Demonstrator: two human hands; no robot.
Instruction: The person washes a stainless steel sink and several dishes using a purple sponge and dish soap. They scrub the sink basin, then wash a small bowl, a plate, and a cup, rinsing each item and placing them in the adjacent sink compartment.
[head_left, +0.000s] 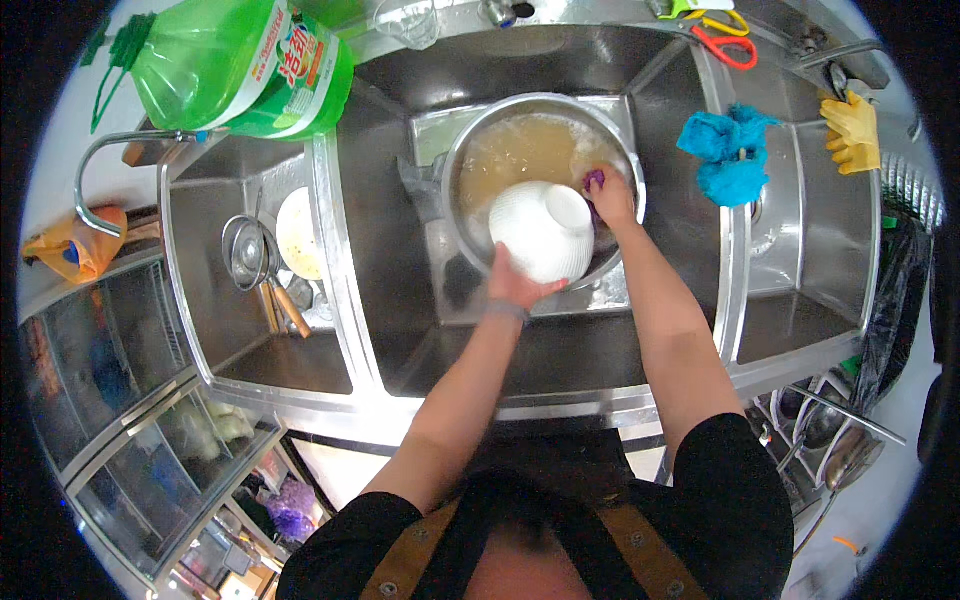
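Note:
A large round metal basin (637, 169) of cloudy brownish water stands in the middle compartment of a steel sink. My left hand (521, 279) grips the lower left rim of a white ribbed bowl (536, 232), which is tilted with its foot ring turned up and to the right. At the basin's right side my right hand (611, 199) is closed on a purple scrubber (593, 178), just right of the bowl's foot. Part of the scrubber is hidden by the fingers.
Strainers with wooden handles (289, 307) and a white plate (296, 232) lie in the left compartment. Blue mesh cloth (727, 157) hangs over the right divider. Behind are a green detergent jug (217, 67), a glass (409, 22), scissors (724, 45) and yellow gloves (851, 133).

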